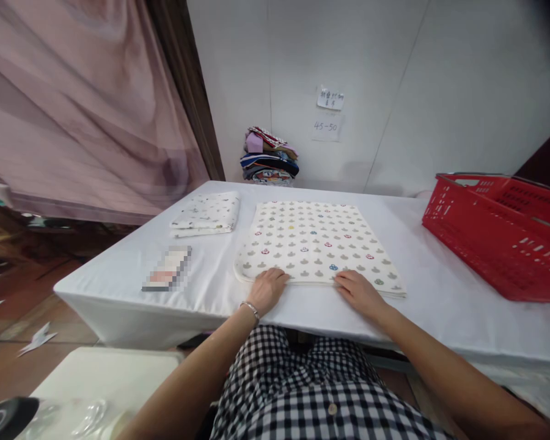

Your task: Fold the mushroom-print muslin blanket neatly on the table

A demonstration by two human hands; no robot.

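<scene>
A white cloth (309, 238), printed with rows of small grey figures and a few coloured ones, lies folded flat in front of me. At its near edge, left of the middle, my left hand (269, 289) is closed on the fabric, with a bracelet at the wrist. My right hand (358, 292) grips the same edge farther right, thumb and fingers together; its thumb is partly hidden. Beyond the cloth's left side rests a smaller folded white cloth (206, 212) with a sparse dark print.
A white-covered table (444, 311) carries the cloths. On its right stands a red plastic basket (490, 238); on its left lies a blurred-out phone-shaped item (167, 269). Folded fabrics (269, 159) are stacked by the wall. A white stool-like surface (105, 379) sits lower left.
</scene>
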